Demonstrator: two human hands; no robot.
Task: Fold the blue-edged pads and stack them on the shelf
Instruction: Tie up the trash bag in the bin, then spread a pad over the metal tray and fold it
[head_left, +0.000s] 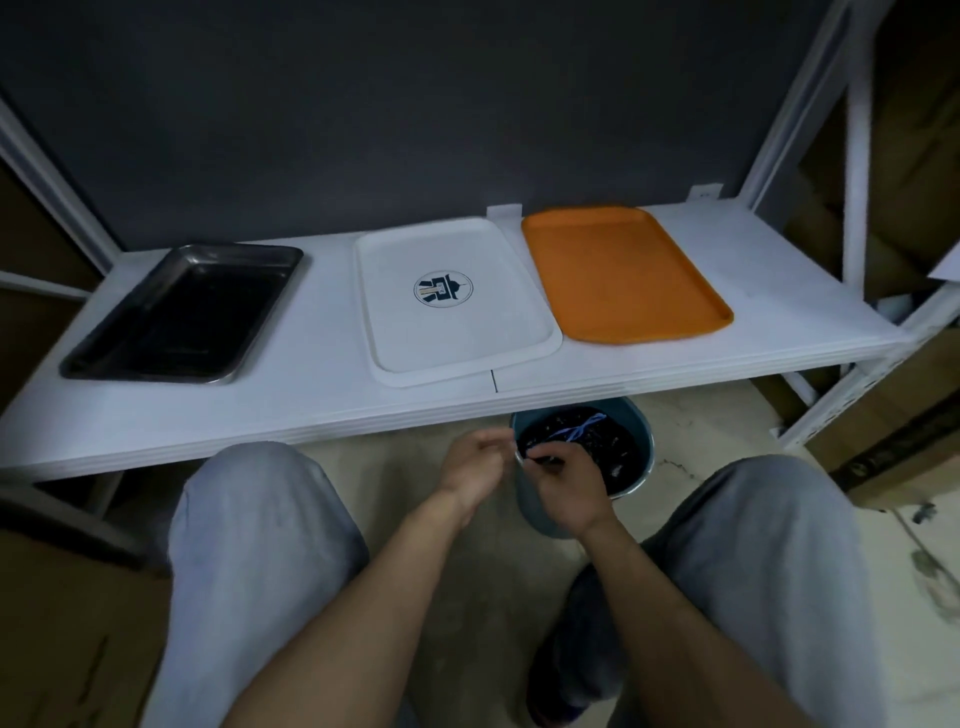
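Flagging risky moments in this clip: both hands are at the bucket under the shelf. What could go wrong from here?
1. The bucket sits partly under the shelf edge, so a lifting hand may knock that edge.
2. The pads lie in a dark tangle; the right hand, pinching one at the rim, may drag out several or tip the bucket. The left hand does not visibly steady it.

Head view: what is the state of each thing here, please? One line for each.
Black tray: on the shelf, empty.
White tray: on the shelf, empty.
Orange tray: on the shelf, empty.
Bucket: on the floor, holds crumpled pads.
Left hand: fingers curled near the bucket's rim, grip unclear.
Right hand: pinches one of the pads at the rim.
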